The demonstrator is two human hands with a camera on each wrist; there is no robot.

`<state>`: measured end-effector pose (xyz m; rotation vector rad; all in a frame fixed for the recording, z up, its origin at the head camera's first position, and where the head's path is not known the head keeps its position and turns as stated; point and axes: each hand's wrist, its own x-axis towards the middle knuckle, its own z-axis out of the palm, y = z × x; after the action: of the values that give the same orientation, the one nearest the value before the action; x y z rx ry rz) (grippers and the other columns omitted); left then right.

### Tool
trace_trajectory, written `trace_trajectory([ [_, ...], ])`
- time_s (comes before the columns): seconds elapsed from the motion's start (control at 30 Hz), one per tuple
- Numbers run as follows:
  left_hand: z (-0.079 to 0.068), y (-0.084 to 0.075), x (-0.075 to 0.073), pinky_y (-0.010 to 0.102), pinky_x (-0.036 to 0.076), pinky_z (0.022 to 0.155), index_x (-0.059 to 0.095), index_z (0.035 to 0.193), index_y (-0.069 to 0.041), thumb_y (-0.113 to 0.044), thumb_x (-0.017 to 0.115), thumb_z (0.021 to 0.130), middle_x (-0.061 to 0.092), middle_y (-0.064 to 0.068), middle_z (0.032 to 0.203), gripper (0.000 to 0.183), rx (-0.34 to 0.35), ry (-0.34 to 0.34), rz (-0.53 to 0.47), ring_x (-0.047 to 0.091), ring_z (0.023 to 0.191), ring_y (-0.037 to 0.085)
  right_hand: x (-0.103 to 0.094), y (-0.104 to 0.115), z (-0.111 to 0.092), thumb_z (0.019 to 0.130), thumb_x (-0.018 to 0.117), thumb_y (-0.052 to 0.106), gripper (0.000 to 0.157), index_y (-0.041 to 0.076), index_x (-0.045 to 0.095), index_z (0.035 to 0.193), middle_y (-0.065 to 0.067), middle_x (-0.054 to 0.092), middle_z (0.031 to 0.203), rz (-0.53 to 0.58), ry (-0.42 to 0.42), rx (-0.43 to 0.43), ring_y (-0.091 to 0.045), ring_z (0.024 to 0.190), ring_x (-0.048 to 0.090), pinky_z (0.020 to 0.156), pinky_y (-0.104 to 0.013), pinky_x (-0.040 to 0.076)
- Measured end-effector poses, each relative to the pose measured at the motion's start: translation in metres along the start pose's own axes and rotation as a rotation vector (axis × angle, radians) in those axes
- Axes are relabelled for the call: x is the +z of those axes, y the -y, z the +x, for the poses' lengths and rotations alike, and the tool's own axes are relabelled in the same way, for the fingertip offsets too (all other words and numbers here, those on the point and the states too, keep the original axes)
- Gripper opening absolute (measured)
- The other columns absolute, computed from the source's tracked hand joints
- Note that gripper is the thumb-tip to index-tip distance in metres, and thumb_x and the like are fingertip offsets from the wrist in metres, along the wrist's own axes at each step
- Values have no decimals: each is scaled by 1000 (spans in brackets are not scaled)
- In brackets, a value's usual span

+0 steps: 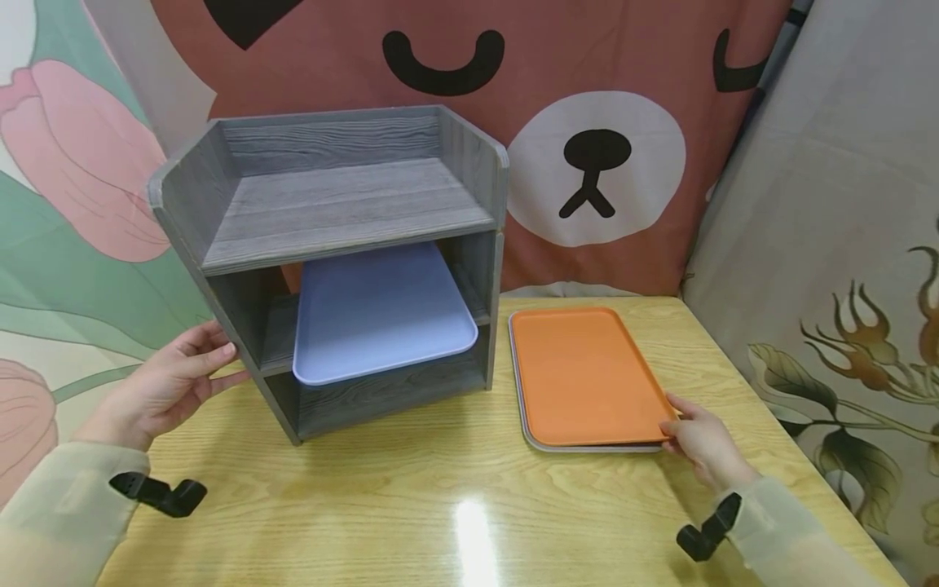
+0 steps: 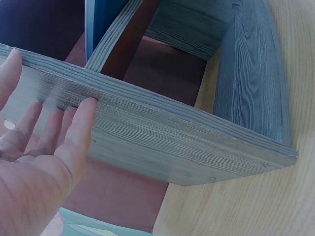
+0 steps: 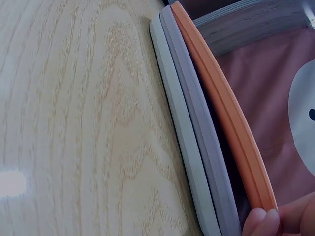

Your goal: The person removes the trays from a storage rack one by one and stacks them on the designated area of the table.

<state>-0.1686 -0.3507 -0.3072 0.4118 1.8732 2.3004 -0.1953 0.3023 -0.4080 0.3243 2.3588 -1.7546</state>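
Observation:
My right hand (image 1: 704, 440) pinches the near right corner of an orange tray (image 1: 590, 375). That corner is tilted up a little off a stack, and the right wrist view shows a grey-purple tray (image 3: 197, 113) and a whitish tray (image 3: 179, 132) beneath it. My left hand (image 1: 176, 379) touches the outer left side of a grey wooden shelf (image 1: 345, 200) with its fingertips; in the left wrist view the fingers (image 2: 78, 128) lie fairly straight against that panel. A light blue tray (image 1: 385, 314) rests on the shelf's middle level, its front edge jutting out.
The shelf stands on a wooden table (image 1: 411, 497), left of the tray stack. Behind hangs a cloth (image 1: 557, 73) with a bear face. A pale flowered curtain (image 1: 822, 244) borders the table's right side.

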Motion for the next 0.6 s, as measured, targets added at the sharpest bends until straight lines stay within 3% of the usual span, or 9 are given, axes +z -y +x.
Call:
trace_trajectory([
  [0.33, 0, 0, 1, 33, 55, 86, 44, 137, -18, 2, 42, 101, 54, 0, 125, 42, -11, -9, 8, 61, 108, 12, -1, 1, 2, 98, 41, -1, 61, -3, 11, 151, -39, 19, 145, -179, -19, -20, -15, 81, 53, 67, -25, 52],
  [0.43, 0, -1, 1, 32, 55, 86, 43, 137, -18, 2, 42, 101, 53, 0, 125, 41, -12, -8, 11, 60, 108, 12, -3, -1, 4, 99, 42, 2, 60, -5, 12, 150, -40, 18, 146, -253, -17, -36, -28, 102, 52, 69, -20, 49],
  [0.53, 0, 0, 1, 32, 55, 87, 42, 137, -18, 2, 41, 101, 53, 0, 126, 42, -6, 6, 6, 60, 109, 12, -4, -3, 5, 98, 45, 3, 59, -7, 16, 149, -39, 28, 139, -298, -21, -59, -36, 111, 46, 70, -18, 47],
  [0.6, 0, 0, 0, 33, 54, 87, 42, 138, -17, 3, 41, 101, 53, 0, 126, 42, 0, 16, -2, 60, 109, 12, -5, -5, 6, 97, 47, 3, 59, -9, 18, 147, -36, 35, 131, -316, -21, -75, -33, 107, 48, 70, -18, 47],
])
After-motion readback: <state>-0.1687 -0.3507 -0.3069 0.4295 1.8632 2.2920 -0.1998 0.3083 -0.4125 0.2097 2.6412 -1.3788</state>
